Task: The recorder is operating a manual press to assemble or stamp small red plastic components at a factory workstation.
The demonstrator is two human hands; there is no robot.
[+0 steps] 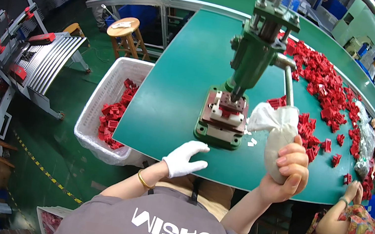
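Observation:
My right hand [291,169] is wrapped round the lever handle [278,138] of a green hand press, its grip covered in white cloth. The press [254,53] stands on the green table, its ram coming down over a small fixture [212,116]. Red and white show in the fixture under the ram, but the part there is too small to make out fully. In a white glove, my left hand [185,160] is at the table's near edge, in front of the press base. Its fingers are apart and hold nothing. Small white pieces [252,142] lie right of the base.
Red plastic parts [320,75] are heaped across the table's right side. A white crate [93,110] with more red parts stands left of the table. Beyond it are a wooden stool [123,27] and a roller conveyor [51,63]. Other people sit at the right.

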